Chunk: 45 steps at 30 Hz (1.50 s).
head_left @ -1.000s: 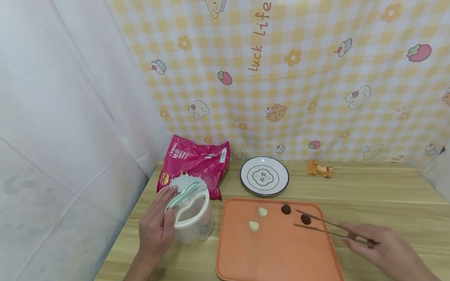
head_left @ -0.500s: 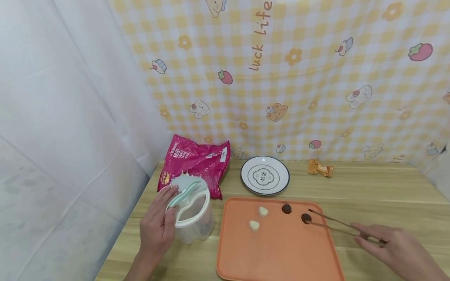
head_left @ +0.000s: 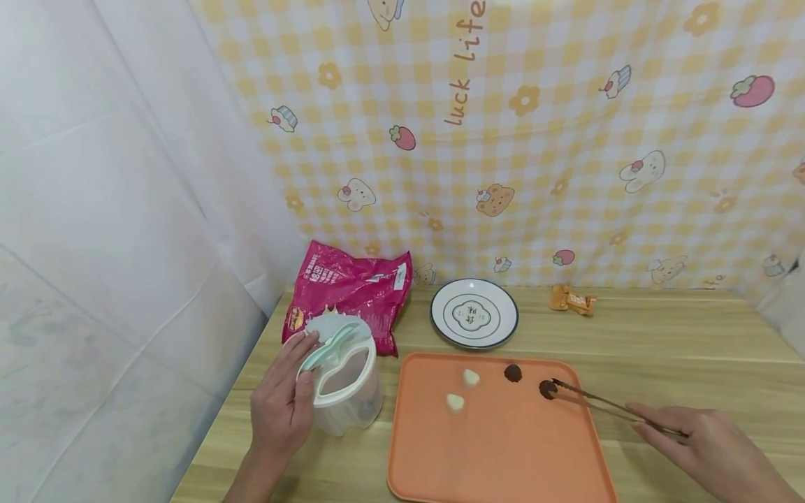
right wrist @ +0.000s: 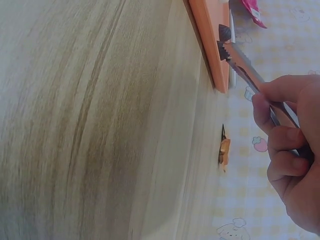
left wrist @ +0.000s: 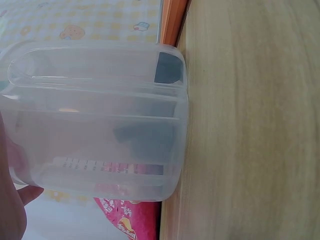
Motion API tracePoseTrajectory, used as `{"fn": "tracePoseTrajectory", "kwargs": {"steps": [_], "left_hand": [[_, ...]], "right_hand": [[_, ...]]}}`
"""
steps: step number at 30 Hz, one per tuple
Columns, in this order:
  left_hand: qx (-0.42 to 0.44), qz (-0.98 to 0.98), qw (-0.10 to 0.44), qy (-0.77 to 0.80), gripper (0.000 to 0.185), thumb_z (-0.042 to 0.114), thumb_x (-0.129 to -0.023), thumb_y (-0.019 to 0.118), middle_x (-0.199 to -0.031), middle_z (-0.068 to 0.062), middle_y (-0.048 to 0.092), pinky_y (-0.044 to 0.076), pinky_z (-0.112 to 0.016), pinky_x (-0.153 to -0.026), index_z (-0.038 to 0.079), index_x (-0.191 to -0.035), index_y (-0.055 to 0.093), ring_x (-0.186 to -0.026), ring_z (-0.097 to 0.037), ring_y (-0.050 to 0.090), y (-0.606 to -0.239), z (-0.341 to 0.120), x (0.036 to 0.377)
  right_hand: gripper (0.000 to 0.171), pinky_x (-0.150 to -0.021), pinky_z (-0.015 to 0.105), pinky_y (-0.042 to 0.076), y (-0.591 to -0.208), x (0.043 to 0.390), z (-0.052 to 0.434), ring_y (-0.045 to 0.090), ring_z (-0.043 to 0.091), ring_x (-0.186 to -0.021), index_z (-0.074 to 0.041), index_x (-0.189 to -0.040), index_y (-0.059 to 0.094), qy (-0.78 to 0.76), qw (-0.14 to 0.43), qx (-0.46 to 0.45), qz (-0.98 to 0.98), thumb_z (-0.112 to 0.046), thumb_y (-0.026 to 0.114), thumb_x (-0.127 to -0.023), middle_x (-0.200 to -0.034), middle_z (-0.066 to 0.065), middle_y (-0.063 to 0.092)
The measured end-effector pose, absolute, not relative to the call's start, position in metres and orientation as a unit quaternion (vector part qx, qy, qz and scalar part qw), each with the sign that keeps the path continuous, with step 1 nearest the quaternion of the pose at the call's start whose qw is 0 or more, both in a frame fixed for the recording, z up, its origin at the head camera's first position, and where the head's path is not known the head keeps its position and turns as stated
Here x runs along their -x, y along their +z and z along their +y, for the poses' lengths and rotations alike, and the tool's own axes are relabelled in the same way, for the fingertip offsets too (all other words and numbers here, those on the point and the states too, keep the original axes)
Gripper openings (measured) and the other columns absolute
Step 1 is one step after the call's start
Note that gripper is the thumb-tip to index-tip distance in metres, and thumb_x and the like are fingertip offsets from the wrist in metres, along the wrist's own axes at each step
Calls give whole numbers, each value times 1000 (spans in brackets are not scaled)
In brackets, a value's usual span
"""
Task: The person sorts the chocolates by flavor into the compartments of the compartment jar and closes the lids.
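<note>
My left hand (head_left: 283, 398) holds the top of a translucent plastic storage jar (head_left: 352, 412), fingers beside its raised pale-green lid flap (head_left: 327, 355), thumb at the rim. Dark contents show dimly at the jar's bottom in the left wrist view. My right hand (head_left: 704, 436) grips metal tongs (head_left: 619, 406), their toothed tips at a dark brown ridged piece (head_left: 547, 389) on the orange tray (head_left: 497, 454). The tips look close together around that piece; how firmly they hold it I cannot tell. A second brown piece (head_left: 512, 373) and two cream-white pieces (head_left: 471, 378) lie nearby.
Behind the tray stands a white plate (head_left: 449, 328) with a dark rim. A magenta snack bag (head_left: 361, 283) lies behind the jar. An orange-wrapped candy (head_left: 572, 301) sits at the back right, near the patterned cloth backdrop (head_left: 534, 161).
The tongs have shifted slightly right, and their arms have closed from wide apart to near each other at the brown piece. The left hand and jar stay put.
</note>
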<state>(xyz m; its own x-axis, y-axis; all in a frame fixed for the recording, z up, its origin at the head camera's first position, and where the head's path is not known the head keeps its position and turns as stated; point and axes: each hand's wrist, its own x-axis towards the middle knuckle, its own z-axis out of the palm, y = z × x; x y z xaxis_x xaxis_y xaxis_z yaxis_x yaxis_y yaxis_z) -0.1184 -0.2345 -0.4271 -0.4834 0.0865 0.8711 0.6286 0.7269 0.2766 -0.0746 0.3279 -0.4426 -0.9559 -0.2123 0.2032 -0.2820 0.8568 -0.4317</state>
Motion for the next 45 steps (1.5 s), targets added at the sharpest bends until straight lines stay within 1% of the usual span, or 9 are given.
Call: {"fn": "tracePoseTrajectory", "kwargs": {"steps": [7, 13, 21, 24, 27, 29, 34, 41, 45], "left_hand": [[224, -806, 459, -298, 43, 26, -103, 53, -132, -17, 67, 39, -29, -112, -5, -129, 68, -129, -35, 59, -427, -235, 119], [225, -805, 461, -297, 43, 27, -104, 52, -131, -17, 68, 39, -30, -112, -5, -129, 69, -128, -35, 60, -426, -234, 119], [216, -814, 455, -291, 42, 25, -104, 52, -133, -16, 67, 38, -28, -112, -3, -131, 68, -129, -33, 59, -426, -235, 117], [219, -811, 457, -294, 42, 25, -104, 52, -132, -16, 68, 38, -29, -112, -4, -130, 68, -129, -34, 59, -427, -235, 117], [219, -810, 458, -293, 43, 26, -104, 52, -132, -16, 68, 38, -29, -113, -4, -130, 68, -129, -34, 59, -427, -235, 118], [219, -810, 458, -293, 43, 27, -104, 52, -132, -16, 68, 39, -29, -112, -4, -129, 69, -129, -34, 59, -427, -235, 118], [221, -808, 461, -293, 42, 26, -104, 52, -131, -17, 68, 39, -29, -113, -4, -129, 69, -128, -35, 60, -428, -235, 118], [222, -809, 459, -292, 41, 25, -103, 53, -132, -16, 68, 39, -29, -112, -4, -129, 69, -129, -34, 59, -428, -235, 118], [222, -808, 461, -292, 41, 24, -103, 53, -131, -17, 68, 39, -29, -113, -4, -129, 69, -129, -34, 59, -428, -235, 118]], "right_hand": [[23, -48, 22, 41, -445, 74, 327, 67, -2, -74, -5, -110, 80, 233, 102, -154, -955, -11, 81, -88, -94, 12, 78], [23, -48, 21, 48, -445, 74, 326, 68, 0, -72, -5, -107, 81, 223, 122, -168, -953, -9, 83, -85, -90, 9, 78], [26, -47, 9, 44, -445, 75, 326, 64, -5, -65, -3, -102, 82, 251, 193, -214, -924, 5, 84, -77, -80, -2, 77], [26, -42, 11, 39, -442, 76, 326, 59, -6, -59, 0, -101, 81, 271, 204, -223, -914, 10, 81, -77, -77, -7, 75], [24, -41, 12, 35, -440, 77, 324, 51, -7, -54, -1, -103, 81, 269, 192, -212, -920, 6, 81, -81, -78, -8, 75], [23, -41, 13, 35, -439, 77, 321, 50, -8, -55, -2, -105, 80, 269, 172, -197, -927, 2, 82, -82, -78, -9, 75], [26, -45, 15, 41, -441, 79, 313, 59, -7, -64, -3, -110, 79, 265, 126, -174, -940, -6, 83, -84, -80, -8, 75], [21, -45, 10, 42, -445, 86, 310, 61, -9, -62, 1, -98, 81, 263, 193, -241, -914, 6, 83, -78, -79, 4, 77], [21, -41, 10, 38, -445, 87, 310, 51, -13, -55, 2, -97, 80, 261, 198, -238, -914, 6, 84, -76, -75, -2, 75]]}}
